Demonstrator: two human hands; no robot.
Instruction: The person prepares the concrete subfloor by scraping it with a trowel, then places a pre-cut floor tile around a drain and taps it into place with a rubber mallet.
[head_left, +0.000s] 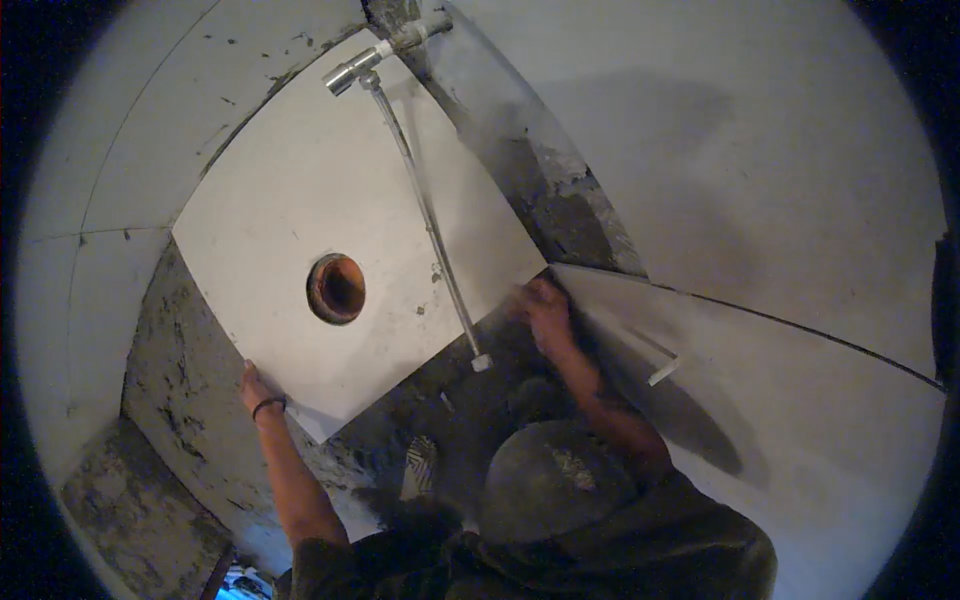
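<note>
We see the white tile [360,230] standing out as the largest piece, its edges against dark mortar [575,215]. Across it hangs the flexible hose [432,228], perhaps left loose so that it bends aside. The round hole [345,290] seems placed to leave the brown pipe mouth reachable. The 2 hands are at 2 edges, probably to balance it: the right hand [545,315] near one corner, blurred, the left hand [257,388] touching the lower-left edge. Whether either hand clamps, we cannot tell.
</note>
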